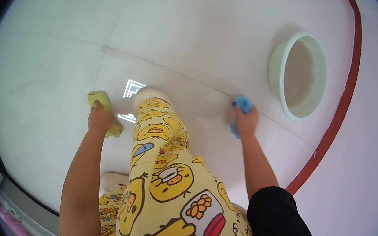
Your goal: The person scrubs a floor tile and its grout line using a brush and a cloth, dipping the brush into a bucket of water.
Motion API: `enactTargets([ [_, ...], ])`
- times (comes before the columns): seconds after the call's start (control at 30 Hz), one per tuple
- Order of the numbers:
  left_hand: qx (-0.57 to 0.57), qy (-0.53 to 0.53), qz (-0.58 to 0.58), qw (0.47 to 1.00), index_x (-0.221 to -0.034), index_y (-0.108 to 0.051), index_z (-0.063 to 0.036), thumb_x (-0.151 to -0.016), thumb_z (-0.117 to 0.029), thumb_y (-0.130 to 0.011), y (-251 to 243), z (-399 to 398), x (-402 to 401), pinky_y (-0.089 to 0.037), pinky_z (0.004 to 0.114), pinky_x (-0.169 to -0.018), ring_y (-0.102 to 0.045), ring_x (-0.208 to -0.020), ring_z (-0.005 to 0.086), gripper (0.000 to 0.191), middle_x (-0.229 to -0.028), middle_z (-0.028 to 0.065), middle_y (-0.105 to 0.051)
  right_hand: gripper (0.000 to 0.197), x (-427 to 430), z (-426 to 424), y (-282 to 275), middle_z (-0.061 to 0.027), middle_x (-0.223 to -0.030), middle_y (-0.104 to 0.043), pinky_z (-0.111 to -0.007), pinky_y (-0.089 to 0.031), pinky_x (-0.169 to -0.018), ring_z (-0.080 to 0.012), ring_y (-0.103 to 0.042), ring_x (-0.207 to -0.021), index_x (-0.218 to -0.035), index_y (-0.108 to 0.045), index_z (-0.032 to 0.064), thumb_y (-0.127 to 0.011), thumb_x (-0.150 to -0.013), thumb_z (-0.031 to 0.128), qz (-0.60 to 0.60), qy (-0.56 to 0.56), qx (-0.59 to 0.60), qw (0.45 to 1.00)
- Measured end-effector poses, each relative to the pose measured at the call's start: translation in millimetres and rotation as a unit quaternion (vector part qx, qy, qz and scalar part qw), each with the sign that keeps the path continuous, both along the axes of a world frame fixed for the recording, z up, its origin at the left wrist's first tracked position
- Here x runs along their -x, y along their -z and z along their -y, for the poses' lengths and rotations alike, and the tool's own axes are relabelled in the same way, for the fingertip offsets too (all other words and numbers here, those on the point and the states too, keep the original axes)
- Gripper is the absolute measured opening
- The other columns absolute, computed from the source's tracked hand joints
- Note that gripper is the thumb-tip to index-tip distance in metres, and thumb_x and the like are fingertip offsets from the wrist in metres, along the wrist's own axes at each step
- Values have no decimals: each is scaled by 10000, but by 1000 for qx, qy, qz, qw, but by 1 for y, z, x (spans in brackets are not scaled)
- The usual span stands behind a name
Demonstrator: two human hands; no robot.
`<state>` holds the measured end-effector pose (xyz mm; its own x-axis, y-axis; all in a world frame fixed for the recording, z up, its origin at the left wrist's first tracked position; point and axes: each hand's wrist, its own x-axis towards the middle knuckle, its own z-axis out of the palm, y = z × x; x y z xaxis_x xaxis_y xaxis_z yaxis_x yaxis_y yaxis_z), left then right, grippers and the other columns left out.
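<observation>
On the left, my left hand (100, 117) grips a yellow-green cloth (99, 99) against the pale tiled floor (193, 23). Part of the cloth sticks out below the palm. To the right, my right hand (247, 121) is closed around a blue cloth (243, 104), beside a tile joint. That hand looks slightly blurred, and a lower piece of the cloth hangs past the fingers. A whitish plastic basin (276, 72) stands up and to the right of my right hand, holding cloudy, brownish water (298, 75).
A red-brown skirting strip (342, 112) runs along the white wall (374, 105) at the right. Between my arms are my legs in yellow printed trousers (173, 187). A ceiling light's reflection (132, 90) shines on the floor. Grey furniture (29, 208) stands at lower left.
</observation>
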<state>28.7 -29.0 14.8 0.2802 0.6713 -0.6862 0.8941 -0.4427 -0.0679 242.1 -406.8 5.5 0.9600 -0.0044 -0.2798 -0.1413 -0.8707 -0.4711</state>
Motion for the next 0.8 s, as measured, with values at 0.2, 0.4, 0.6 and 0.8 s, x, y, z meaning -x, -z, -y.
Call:
enactTargets([
  [0.2, 0, 21, -11, 1000, -1032, -338, 31, -719, -178, -602, 3, 4, -4, -468, 384, -804, -548, -937, 349, 460, -1002, 236, -516, 457, -9, 28, 0, -214, -855, -606, -422, -454, -712, -371, -581, -797, -987, -547, -18, -682, -669, 282, 45, 7, 93, 995],
  [0.4, -7, 9, -6, 1000, -1016, -344, 30, -708, -189, -618, 10, 0, 8, -475, 389, -789, -559, -908, 354, 467, -993, 237, -519, 452, 1, -44, -2, -228, -860, -597, -431, -453, -701, -382, -571, -794, -1029, -541, 17, -672, -685, 280, 3, -61, 29, 998],
  [0.6, 3, -11, 26, 1000, -999, -356, 23, -690, -188, -634, 8, 1, 5, -469, 393, -798, -552, -908, 370, 466, -987, 235, -522, 418, -11, 8, -13, -217, -821, -601, -409, -464, -649, -373, -577, -756, -931, -567, -7, -677, -672, 301, 23, 9, 45, 999],
  [0.8, 0, -13, 19, 1000, -1006, -349, 27, -696, -181, -622, 10, 4, 11, -466, 401, -797, -548, -904, 383, 463, -993, 243, -517, 521, 13, -81, 2, -230, -809, -599, -452, -456, -679, -404, -569, -763, -1088, -512, 32, -653, -684, 328, 8, -131, 38, 991],
])
